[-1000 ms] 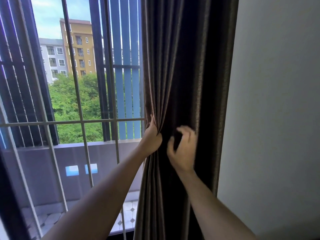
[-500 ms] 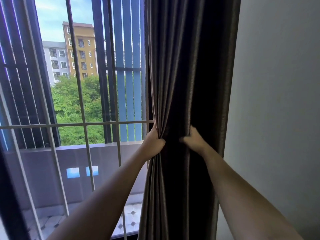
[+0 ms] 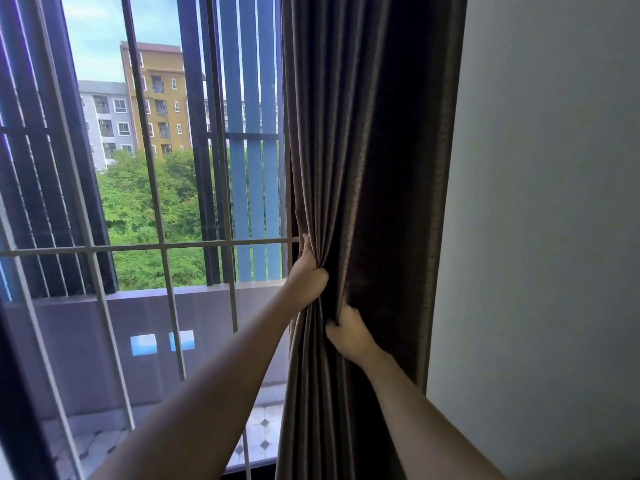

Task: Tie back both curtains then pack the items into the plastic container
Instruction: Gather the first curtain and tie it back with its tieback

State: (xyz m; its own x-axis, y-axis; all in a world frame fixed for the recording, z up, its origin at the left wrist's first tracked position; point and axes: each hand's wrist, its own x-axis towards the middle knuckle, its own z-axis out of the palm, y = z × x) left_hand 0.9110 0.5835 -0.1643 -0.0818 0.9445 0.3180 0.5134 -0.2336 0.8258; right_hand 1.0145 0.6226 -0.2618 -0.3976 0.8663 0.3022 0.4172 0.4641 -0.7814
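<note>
Both hands on the dark curtain [image 3: 367, 168], left hand [image 3: 308, 275] and right hand [image 3: 348, 332] each gripping bunched folds.

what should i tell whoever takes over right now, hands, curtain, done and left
Left hand: closed on the window-side edge of the dark curtain.
Right hand: gripping the folds just below and to the right.
Curtain: bunched between the window and the wall, no tie on it.
Done: fabric gathered.
Left: tie this curtain; the other curtain, the container and the items are out of view.
</note>
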